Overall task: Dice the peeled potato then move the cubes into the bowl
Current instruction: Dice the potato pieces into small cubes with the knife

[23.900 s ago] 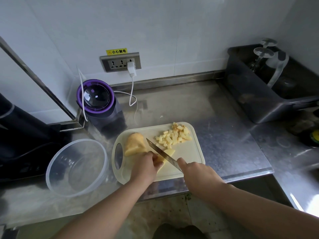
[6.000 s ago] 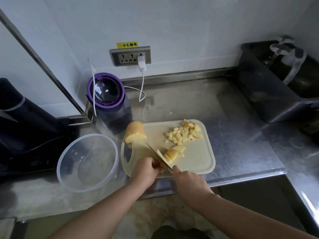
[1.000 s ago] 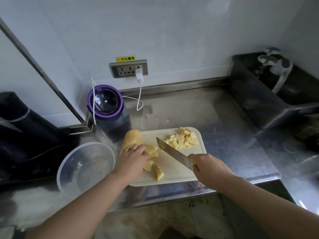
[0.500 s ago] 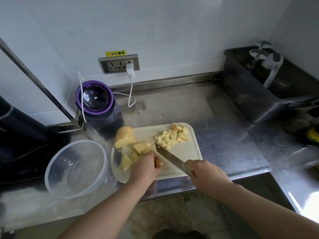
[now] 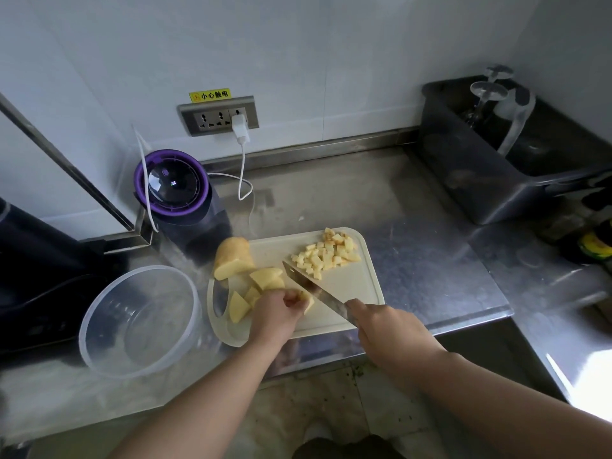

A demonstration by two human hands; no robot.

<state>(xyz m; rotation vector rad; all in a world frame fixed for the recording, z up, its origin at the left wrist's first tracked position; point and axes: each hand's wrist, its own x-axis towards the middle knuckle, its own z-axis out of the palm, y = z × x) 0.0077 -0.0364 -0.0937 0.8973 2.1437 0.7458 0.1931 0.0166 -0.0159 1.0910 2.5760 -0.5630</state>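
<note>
- Left hand (image 5: 275,313) is curled down over a pale yellow potato piece (image 5: 307,302) near the front of the cream plastic cutting board (image 5: 351,289), fingertips tucked and pinning it to the board. Most of that piece is hidden under the fingers.
- Right hand (image 5: 387,329) is wrapped tight round the handle of a steel kitchen knife (image 5: 314,288). You can't see the handle itself, only the blade sticking out.
- The blade slants up and to the left across the board, and its near end is right beside the left hand's knuckles. I can't tell whether the edge is touching the potato or just above it.
- The pile of small diced potato cubes (image 5: 326,255) sits at the far right corner of the board, just past the knife tip.
- The big uncut peeled potato chunk (image 5: 231,258) is at the far left corner of the board, cut face toward the camera. A few rough potato wedges (image 5: 265,279) lie between it and the left hand.
- The round clear plastic bowl (image 5: 142,269) is on the stainless steel counter (image 5: 414,226), just left of the board.
- Behind the board there's a dark appliance with a purple-rimmed lid (image 5: 172,187), and a white charger (image 5: 240,127) plugged into the grey wall socket (image 5: 218,115).
- A dark plastic tub (image 5: 480,180) sits off to the right.
</note>
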